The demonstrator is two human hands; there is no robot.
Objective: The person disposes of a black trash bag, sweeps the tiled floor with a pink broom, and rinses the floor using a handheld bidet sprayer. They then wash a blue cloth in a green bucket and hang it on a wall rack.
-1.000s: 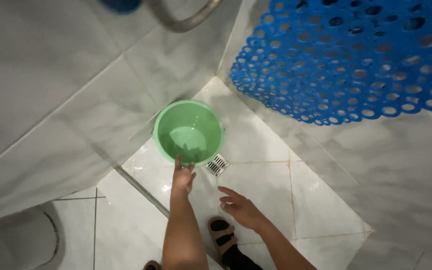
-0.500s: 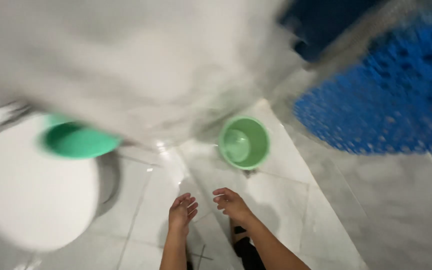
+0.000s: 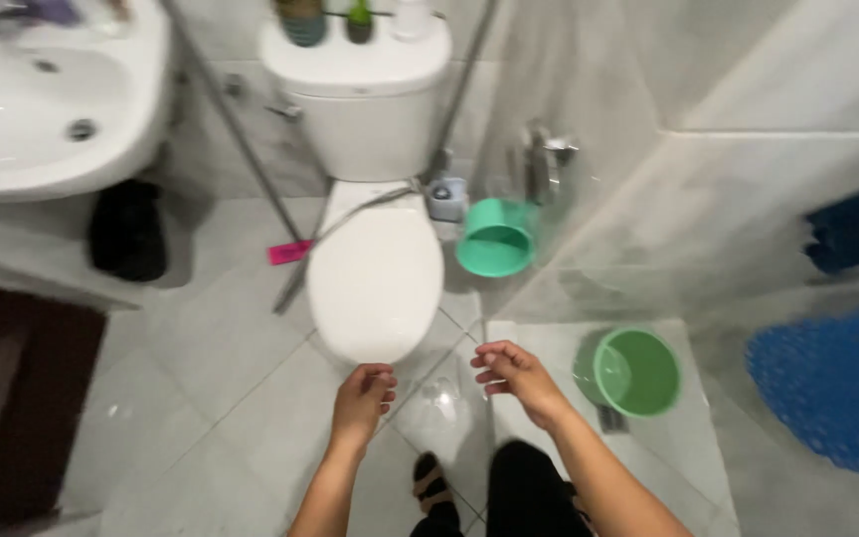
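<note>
Both hands are hanging empty over the floor point(image 3: 211, 358) — left hand point(image 3: 362, 395) and right hand point(image 3: 515, 376) loosely curled — just below the toilet lid point(image 3: 375, 278), the green bucket point(image 3: 636, 372) sitting at three o'clock.

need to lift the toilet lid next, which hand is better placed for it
Left, probably. The left hand hovers empty just below the closed toilet lid front edge; the right hand sits farther right, toward the green bucket.

Bottles point(image 3: 355, 20) atop toilet tank point(image 3: 355, 85)

Two green buckets point(image 3: 636, 372) point(image 3: 495, 237); one toilet point(image 3: 375, 268); one sink point(image 3: 42, 99); two hands point(image 3: 362, 398) point(image 3: 515, 376).
</note>
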